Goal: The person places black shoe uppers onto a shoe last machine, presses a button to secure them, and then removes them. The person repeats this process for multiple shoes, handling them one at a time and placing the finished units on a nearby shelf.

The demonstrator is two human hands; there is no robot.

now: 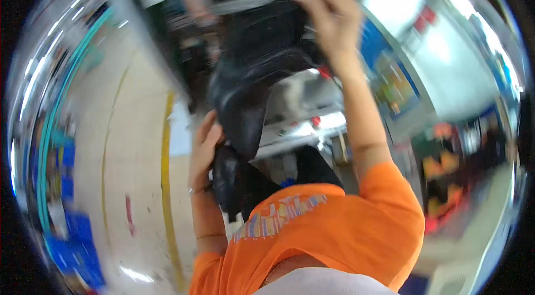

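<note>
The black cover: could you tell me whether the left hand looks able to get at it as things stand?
Probably yes: the left hand already lies against the black cover's lower edge, with nothing between them, while the right hand grips its top. The blur hides the finger detail.

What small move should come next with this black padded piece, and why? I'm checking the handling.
Probably steady it before shifting it further. The right hand grips the top edge of the black padded piece, held up high, while the left hand only cups its lower side. The view is blurred, so a firmer left hold seems wise.
</note>
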